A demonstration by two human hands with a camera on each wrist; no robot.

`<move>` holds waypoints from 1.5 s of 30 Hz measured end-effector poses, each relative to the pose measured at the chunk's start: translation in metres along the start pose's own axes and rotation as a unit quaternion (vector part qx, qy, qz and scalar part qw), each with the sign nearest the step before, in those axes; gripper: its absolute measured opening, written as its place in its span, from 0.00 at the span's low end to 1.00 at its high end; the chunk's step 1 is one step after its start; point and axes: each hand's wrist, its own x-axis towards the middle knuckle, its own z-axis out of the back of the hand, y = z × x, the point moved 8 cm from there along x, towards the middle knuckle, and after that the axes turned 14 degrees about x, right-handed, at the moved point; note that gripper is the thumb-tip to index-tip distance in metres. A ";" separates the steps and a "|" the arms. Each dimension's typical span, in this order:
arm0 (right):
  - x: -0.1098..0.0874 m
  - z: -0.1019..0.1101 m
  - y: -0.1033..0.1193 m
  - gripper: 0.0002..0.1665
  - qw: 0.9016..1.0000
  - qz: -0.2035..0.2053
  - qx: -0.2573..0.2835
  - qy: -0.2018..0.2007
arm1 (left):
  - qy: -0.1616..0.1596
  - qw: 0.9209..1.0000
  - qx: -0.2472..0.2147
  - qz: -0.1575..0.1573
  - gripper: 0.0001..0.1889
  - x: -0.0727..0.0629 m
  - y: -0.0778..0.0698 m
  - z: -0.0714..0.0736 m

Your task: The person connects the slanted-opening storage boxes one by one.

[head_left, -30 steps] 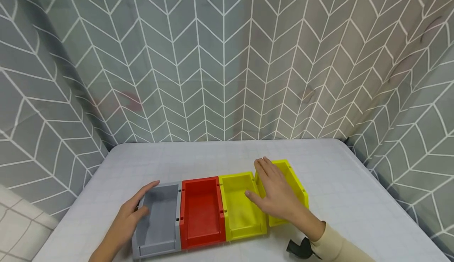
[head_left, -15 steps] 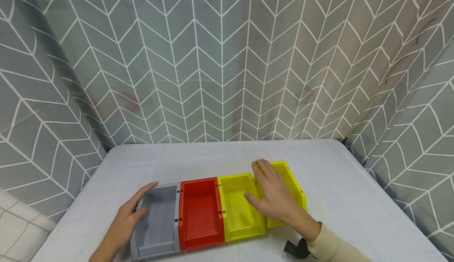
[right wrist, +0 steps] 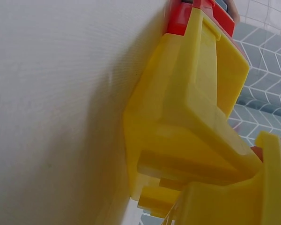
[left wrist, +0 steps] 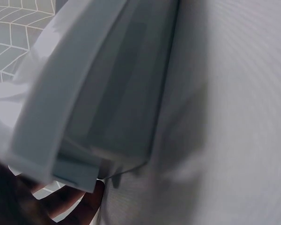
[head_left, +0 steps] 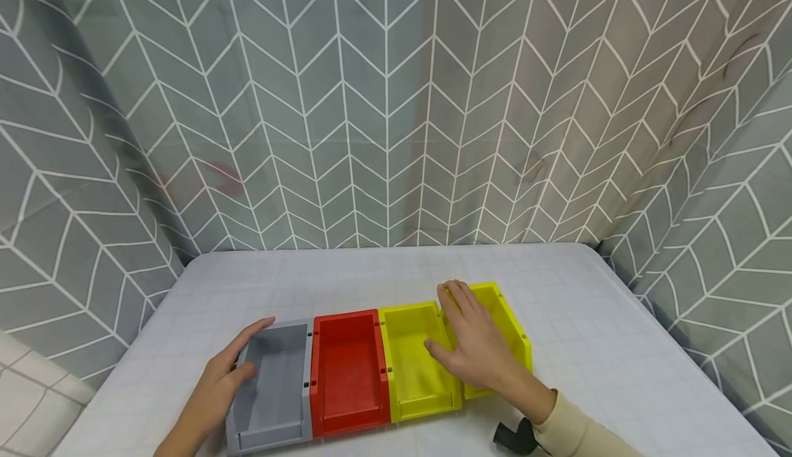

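Observation:
A grey storage bin (head_left: 275,374), a red bin (head_left: 351,368) and a yellow bin (head_left: 421,364) stand side by side in a slanting row. A second yellow bin (head_left: 510,326) sits at the right end, turned at an angle to its neighbour. My left hand (head_left: 216,381) grips the grey bin's left wall, thumb over the rim; in the left wrist view its fingers (left wrist: 84,206) curl by the bin's end. Across the rightmost bin's left wall, my right hand (head_left: 476,343) holds on, thumb over the adjoining yellow bin. That hand's palm side is hidden.
A white cloth covers the table (head_left: 575,319). A small black curved object (head_left: 516,436) lies by the right sleeve (head_left: 578,426). Grey curtains (head_left: 383,134) with white lines hang behind and at both sides. The bins' insides hold nothing visible.
The whole view has shifted slightly, and the scene sits a little further left and lower. Both hands keep their places on the bins.

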 end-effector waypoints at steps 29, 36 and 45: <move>-0.002 -0.011 -0.005 0.50 1.000 -0.024 0.011 0.006 | 0.007 1.000 0.000 0.006 0.39 0.000 0.000 0.001; -0.004 -0.012 -0.006 0.51 1.000 -0.011 0.019 0.001 | 0.005 1.000 -0.001 0.004 0.39 0.001 0.000 0.000; -0.007 -0.019 -0.011 0.53 0.999 -0.029 0.041 0.017 | 0.004 1.000 0.001 0.007 0.40 0.000 -0.001 0.001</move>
